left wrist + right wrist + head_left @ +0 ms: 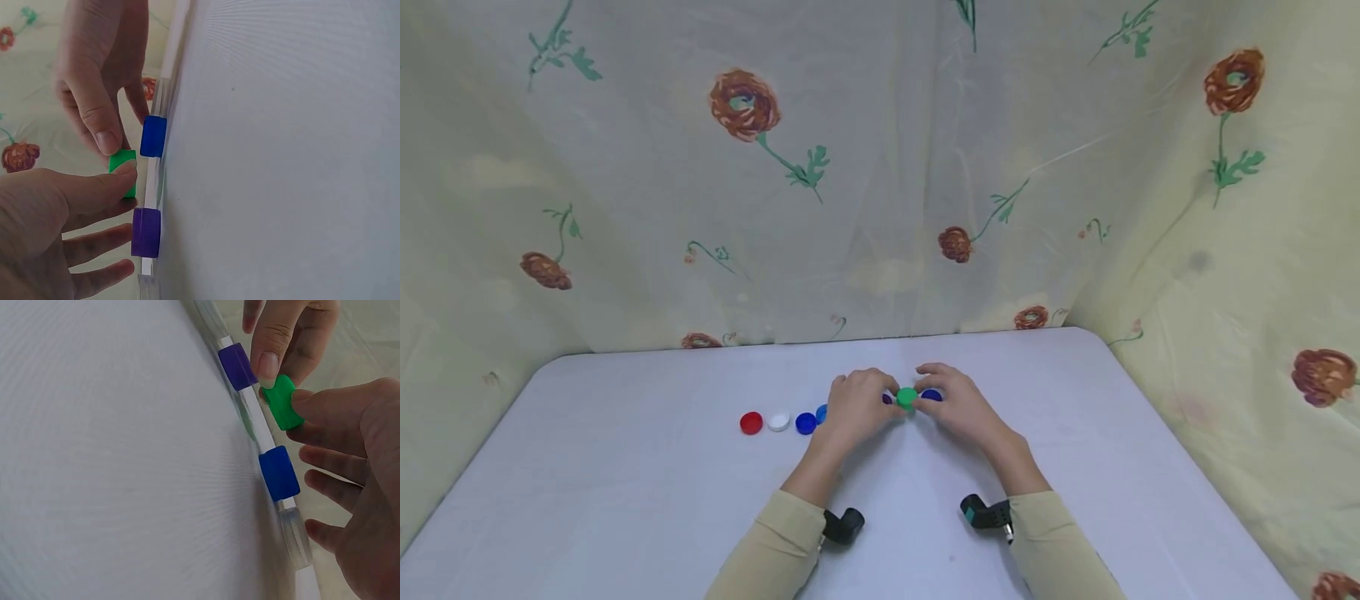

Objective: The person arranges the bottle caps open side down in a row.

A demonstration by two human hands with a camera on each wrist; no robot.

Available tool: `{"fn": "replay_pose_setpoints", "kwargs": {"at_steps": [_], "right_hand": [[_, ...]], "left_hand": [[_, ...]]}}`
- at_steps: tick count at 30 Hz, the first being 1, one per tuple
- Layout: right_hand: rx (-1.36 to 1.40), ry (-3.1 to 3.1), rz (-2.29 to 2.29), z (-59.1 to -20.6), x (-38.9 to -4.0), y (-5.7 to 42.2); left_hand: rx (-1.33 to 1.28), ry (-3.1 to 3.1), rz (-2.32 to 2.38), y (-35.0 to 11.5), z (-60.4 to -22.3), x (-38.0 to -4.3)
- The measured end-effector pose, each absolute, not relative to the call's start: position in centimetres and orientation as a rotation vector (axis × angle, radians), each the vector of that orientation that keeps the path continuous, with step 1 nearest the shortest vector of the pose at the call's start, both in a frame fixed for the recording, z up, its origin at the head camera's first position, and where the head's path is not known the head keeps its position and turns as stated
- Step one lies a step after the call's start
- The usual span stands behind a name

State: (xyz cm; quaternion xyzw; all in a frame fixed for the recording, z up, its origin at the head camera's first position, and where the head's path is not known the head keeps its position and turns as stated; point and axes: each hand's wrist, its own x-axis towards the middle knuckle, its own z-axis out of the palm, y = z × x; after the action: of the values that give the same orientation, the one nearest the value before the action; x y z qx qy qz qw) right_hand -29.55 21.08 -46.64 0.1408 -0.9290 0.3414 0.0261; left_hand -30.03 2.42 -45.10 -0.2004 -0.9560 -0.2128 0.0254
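Note:
A green bottle cap (907, 397) is pinched between my left hand (859, 410) and my right hand (958, 408), thumb and fingers of each on opposite sides of it. The right wrist view shows both thumbs on the green cap's edge, close over the white surface. A dark blue cap (279, 474) sits by my right hand, under its fingers in the head view. On the left hand's side is a purple cap (146, 233), mostly hidden by that hand from the head. The left hand's other fingers spread loosely behind the purple cap.
Left of my hands, a red cap (751, 423), a white cap (778, 422), a blue cap (806, 423) and a partly covered light blue cap (822, 413) form a row. The white-covered table (625, 500) ends at a flowered curtain (865, 167). Clear ridged clips (295, 537) line its edge.

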Motion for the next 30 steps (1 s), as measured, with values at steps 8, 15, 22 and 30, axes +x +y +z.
{"fn": "replay_pose_setpoints", "kwargs": {"at_steps": [8,15,22,30], "right_hand": [[0.414,-2.901,1.036,-47.1,-29.5,21.2],[0.456,-2.879,1.009,-47.2,-29.4,21.5],[0.433,-2.893,1.011,-47.3,-29.3,21.6],[0.479,-2.885,1.035,-47.0,-29.5,20.4]], "left_hand": [[-0.629,-3.033,-0.666,2.6,-45.2,-29.8],[-0.620,-3.060,-0.626,2.8,-45.2,-29.7],[-0.614,-3.062,-0.648,2.6,-45.5,-29.9],[-0.625,-3.029,-0.656,1.5,-45.4,-30.1]]}}
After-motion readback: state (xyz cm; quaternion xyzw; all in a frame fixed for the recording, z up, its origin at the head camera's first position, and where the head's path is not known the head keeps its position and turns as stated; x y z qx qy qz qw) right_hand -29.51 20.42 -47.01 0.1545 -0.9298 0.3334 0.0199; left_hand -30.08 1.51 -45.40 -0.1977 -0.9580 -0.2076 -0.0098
